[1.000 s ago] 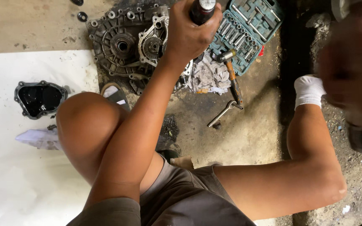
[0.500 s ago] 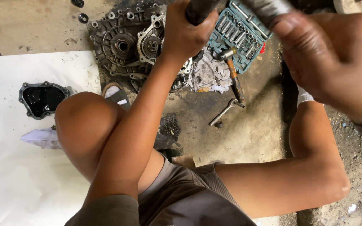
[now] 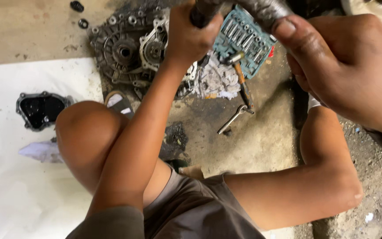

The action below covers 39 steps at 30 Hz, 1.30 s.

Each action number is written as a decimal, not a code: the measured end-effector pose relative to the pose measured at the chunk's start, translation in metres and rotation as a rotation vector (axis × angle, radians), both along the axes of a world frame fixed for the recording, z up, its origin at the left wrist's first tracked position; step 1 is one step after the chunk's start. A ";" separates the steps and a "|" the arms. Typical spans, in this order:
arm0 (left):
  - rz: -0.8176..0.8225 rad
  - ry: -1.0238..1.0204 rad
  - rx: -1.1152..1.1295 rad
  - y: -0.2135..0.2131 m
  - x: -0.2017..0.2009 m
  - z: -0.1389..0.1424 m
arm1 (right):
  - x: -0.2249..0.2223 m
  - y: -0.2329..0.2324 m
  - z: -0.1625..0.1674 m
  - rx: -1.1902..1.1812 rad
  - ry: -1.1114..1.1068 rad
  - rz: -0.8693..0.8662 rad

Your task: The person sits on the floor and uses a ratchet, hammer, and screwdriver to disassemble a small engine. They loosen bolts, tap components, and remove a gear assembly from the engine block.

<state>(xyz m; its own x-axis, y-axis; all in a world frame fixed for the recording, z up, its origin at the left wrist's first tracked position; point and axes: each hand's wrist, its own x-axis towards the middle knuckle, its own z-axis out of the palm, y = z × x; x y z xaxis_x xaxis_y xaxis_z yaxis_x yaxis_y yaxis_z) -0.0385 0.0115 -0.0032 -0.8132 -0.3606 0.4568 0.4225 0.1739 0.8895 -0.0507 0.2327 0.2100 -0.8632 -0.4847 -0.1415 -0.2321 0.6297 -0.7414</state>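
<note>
Dark greasy tool [image 3: 244,9], seemingly one piece, clamped in both hands' fingers: left hand [image 3: 191,33], right hand [image 3: 345,66].

A teal socket case [image 3: 243,42] is showing rows of silvery sockets. The gearbox housing [image 3: 127,51] is looking dull grey and greasy. A white sheet [image 3: 9,146] is carrying a black, glossy cover [image 3: 40,109]. The floor [image 3: 257,141] is showing tan, dark-stained. The shorts [image 3: 191,212] are appearing grey-brown.

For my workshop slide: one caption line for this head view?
Both hands, left hand and right hand, grip a dark greasy shaft above a gearbox casing and socket set.
</note>
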 end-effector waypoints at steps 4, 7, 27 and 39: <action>0.007 0.072 -0.044 0.008 0.002 -0.002 | -0.006 0.006 0.004 -0.038 -0.012 -0.025; 0.033 0.079 -0.037 0.006 0.004 -0.003 | -0.001 0.004 -0.004 0.001 -0.030 -0.005; 0.157 -0.024 0.756 -0.076 -0.013 -0.105 | 0.042 0.099 -0.042 -0.230 -0.528 -0.405; 0.021 0.172 0.610 -0.065 0.034 -0.001 | 0.029 0.143 -0.118 -0.339 -0.843 -0.654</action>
<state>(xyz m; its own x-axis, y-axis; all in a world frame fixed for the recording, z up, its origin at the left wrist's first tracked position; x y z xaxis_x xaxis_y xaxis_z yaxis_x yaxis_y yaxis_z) -0.0044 -0.0538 -0.0043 -0.7365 -0.6123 0.2875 0.5699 -0.3329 0.7513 -0.0218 0.3761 0.0919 -0.6565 -0.0977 -0.7480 0.7271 0.1821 -0.6619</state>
